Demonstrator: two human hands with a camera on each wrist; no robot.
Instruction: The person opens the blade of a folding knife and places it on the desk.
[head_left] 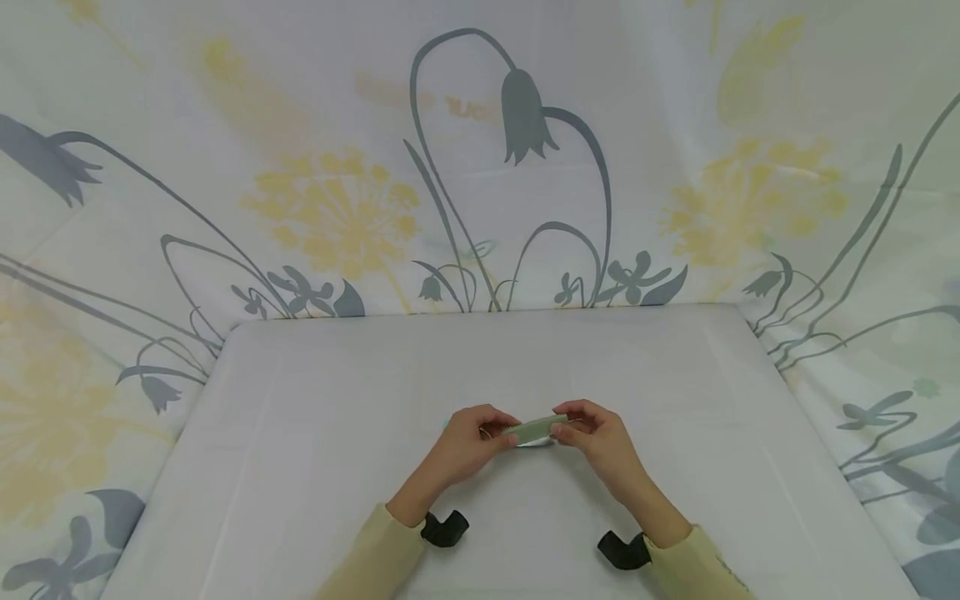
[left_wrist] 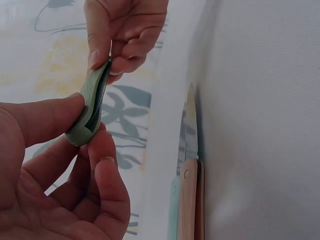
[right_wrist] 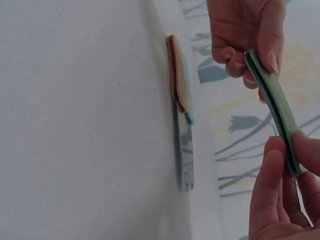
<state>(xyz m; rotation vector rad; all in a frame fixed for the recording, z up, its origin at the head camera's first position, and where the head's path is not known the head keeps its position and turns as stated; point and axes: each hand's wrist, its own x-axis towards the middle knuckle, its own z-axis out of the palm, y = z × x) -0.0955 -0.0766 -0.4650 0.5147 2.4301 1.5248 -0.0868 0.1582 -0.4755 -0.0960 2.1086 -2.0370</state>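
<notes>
A green folding knife [head_left: 536, 430] is held level above the table between both hands, with no blade standing out of its slotted handle. My left hand [head_left: 472, 440] pinches one end between thumb and fingers. The other end is pinched by my right hand [head_left: 596, 432]. Below them, on the table, lies an open folding knife with a wood-coloured handle [left_wrist: 187, 200] and a bare shiny blade [right_wrist: 185, 155]. Just behind it shows part of a teal handle [left_wrist: 173, 205]; the rest of that piece is hidden.
The white-covered table [head_left: 337, 375] is bordered at the back and sides by a hanging cloth [head_left: 465, 208] with grey and yellow flowers. Black wrist pieces [head_left: 446, 529] stick out from both sleeves, low over the table.
</notes>
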